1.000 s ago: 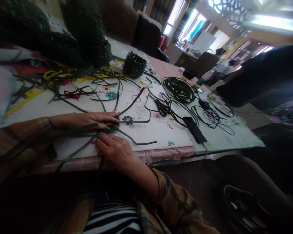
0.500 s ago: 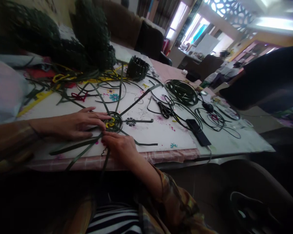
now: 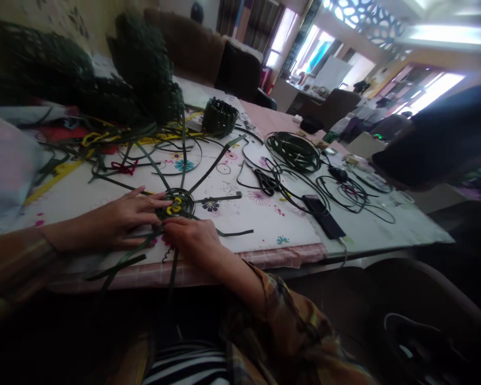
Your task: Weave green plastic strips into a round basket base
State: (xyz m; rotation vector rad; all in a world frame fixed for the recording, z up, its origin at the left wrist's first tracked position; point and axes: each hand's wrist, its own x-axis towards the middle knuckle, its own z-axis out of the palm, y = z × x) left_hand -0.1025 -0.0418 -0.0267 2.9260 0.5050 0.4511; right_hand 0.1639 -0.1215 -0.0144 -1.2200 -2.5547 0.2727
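Head view: a round, flat, dark-green woven disc of narrow strips [image 3: 187, 203] is lying on a white, flower-printed tablecloth [image 3: 224, 219], just beyond the right hand [image 3: 194, 240] and to the right of the left hand [image 3: 124, 218]. Being circular, the disc is showing no clear long axis; its direction is coming from the loose strips fanning out around it. One dark-green flat strip [image 3: 218, 163] is running away toward the upper right, another dark-green strip with a bent tip [image 3: 224, 198] is pointing right, and a third [image 3: 173, 270] is trailing toward the near table edge, passing beside the right hand.

Neither hand is clearly nearer: both are meeting the disc's rim. The left hand is lying palm down with its fingers loosely spread, its fingertips reaching over the left side of the rim, close to a small, curled yellow piece [image 3: 174, 206] at the disc's middle. The right hand is holding its fingers bunched narrow at the near side, thumb and forefinger close together; whether they are gripping a strip, I cannot tell. The disc is thus sitting ahead of the right knuckles, slightly to their left, with the two hands' fingertips almost converging at its near-left edge.
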